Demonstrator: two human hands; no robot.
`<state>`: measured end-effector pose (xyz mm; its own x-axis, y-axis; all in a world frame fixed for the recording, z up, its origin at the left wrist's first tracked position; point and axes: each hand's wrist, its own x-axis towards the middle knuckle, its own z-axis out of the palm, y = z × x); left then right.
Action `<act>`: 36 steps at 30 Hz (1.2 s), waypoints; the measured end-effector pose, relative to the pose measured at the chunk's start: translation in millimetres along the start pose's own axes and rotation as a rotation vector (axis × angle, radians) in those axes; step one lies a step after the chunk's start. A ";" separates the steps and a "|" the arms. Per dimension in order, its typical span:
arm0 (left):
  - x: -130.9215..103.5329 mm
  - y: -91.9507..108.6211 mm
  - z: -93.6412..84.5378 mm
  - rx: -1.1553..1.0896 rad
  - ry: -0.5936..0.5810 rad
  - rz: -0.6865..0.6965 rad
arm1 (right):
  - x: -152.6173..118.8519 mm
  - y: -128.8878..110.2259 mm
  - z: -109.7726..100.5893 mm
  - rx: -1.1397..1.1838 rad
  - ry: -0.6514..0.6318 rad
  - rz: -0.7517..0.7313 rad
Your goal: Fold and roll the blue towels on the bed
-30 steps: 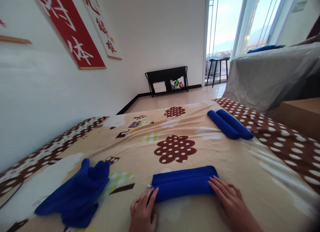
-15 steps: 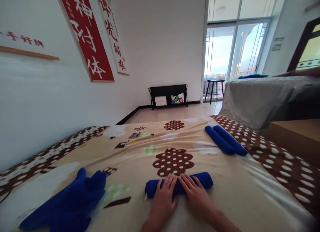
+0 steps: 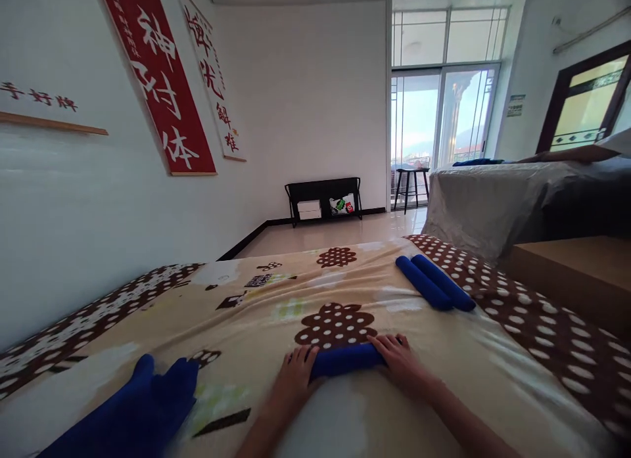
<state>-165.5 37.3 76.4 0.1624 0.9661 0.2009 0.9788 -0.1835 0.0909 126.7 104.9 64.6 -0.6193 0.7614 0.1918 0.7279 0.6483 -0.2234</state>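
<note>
A rolled blue cloth (image 3: 348, 361) lies crosswise before me on a patterned blanket (image 3: 394, 418). My left hand (image 3: 298, 371) is closed over its left end, fingers curved over the top. On the opposite end rests my right hand (image 3: 398, 358), gripping it likewise. Both tips of the roll are mostly covered by my hands. To the left, a crumpled blue cloth (image 3: 133, 412) is spread loosely, partly cut off by the frame edge. Two more blue rolls (image 3: 424, 284) lie side by side, slanting, at the far right of the blanket.
A cardboard box (image 3: 572, 267) and a plastic-covered table (image 3: 478, 208) with blue cloth on it stand at the right. Beyond the blanket are a low black rack (image 3: 323, 190), a stool (image 3: 411, 172) and glass doors. Scrolls (image 3: 162, 83) hang on the left wall.
My hands have moved apart from the middle of the roll to its two ends. The view has tilted up and shifted slightly right.
</note>
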 end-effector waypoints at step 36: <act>-0.4 141.5 21.6 -0.445 -0.239 0.052 | 4.4 -58.3 -280.3 0.066 0.107 -0.482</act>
<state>-24.4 14.9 68.1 0.2847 0.9586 -0.0083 0.8293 -0.2419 0.5037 164.2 70.2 346.3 -0.8446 0.3731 0.3841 0.3440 0.9278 -0.1448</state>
